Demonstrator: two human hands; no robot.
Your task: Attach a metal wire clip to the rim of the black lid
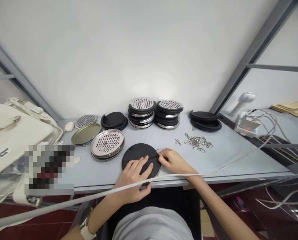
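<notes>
Near the front edge of the grey table lies a black round disc (135, 153) with a thin silvery rim showing at its lower right. My left hand (135, 176) holds it, fingers spread over its top and thumb at the near edge. At the disc's right edge, my right hand (173, 161) is closed in a pinch on a small metal wire clip (157, 152). Its fingertips partly hide the clip. To the right lies a loose pile of similar wire clips (196, 141), with a separate clip (178, 142) beside it.
A perforated metal disc (107, 143) and a gold-coloured lid (86, 134) sit left. Behind stand two stacks of black and perforated metal discs (142, 104) (170, 105), plus black discs (205, 116). A white cable (101, 192) crosses in front; a cream bag (16, 133) hangs left.
</notes>
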